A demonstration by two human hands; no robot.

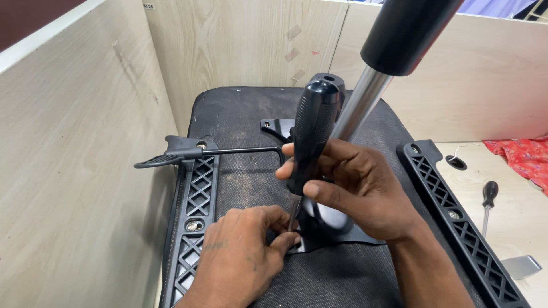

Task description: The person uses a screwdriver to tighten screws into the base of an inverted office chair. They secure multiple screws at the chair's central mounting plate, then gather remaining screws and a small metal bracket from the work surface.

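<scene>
An upturned office chair seat (pixel 245 120), black fabric underside, lies on the desk. A black metal mechanism plate (pixel 334 231) sits at its middle, with a chrome gas cylinder (pixel 365 100) rising from it, tilted up to the right. My right hand (pixel 359 191) grips a black-handled screwdriver (pixel 314 128), held upright with its tip down at the plate's near edge. My left hand (pixel 242 254) pinches the shaft tip and the plate edge; the screw itself is hidden by its fingers.
Two black lattice armrest brackets flank the seat, left (pixel 197 217) and right (pixel 462 217). A thin black lever (pixel 188 154) sticks out left. A second screwdriver (pixel 488 199), a grey metal piece (pixel 519 266) and red cloth (pixel 522 157) lie on the desk at right. Wooden partition walls (pixel 74 142) enclose the desk.
</scene>
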